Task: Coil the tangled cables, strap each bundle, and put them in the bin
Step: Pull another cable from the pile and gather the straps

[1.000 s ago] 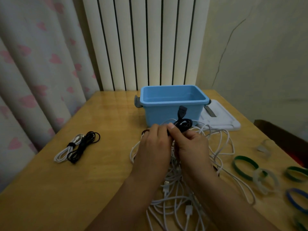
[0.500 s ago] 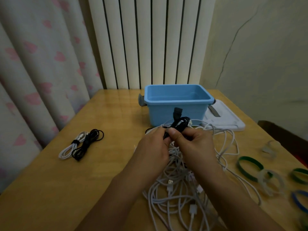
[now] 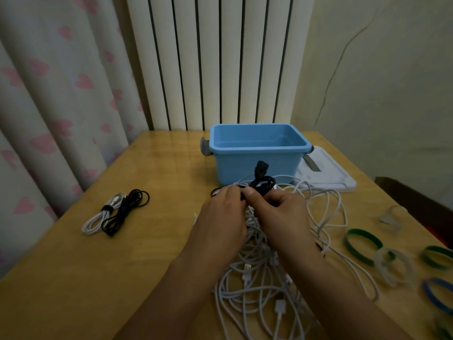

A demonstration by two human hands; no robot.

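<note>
Both hands, left hand [image 3: 220,217] and right hand [image 3: 282,212], pinch a black cable [image 3: 263,184]; two bundles [image 3: 115,212] strapped, white tangle [image 3: 264,278] remaining, bin [image 3: 257,160] empty.

Brightness: dim, flat, yellowish cast.
Glare: soft sheen on the table [image 3: 157,153] near the far edge.
Shadows: faint, diffuse under the white cables [image 3: 259,285].
Blur: straps [image 3: 392,266] at right soft and smeared.
Distortion: wide-angle bowing of curtain [image 3: 49,119] and edges.
</note>
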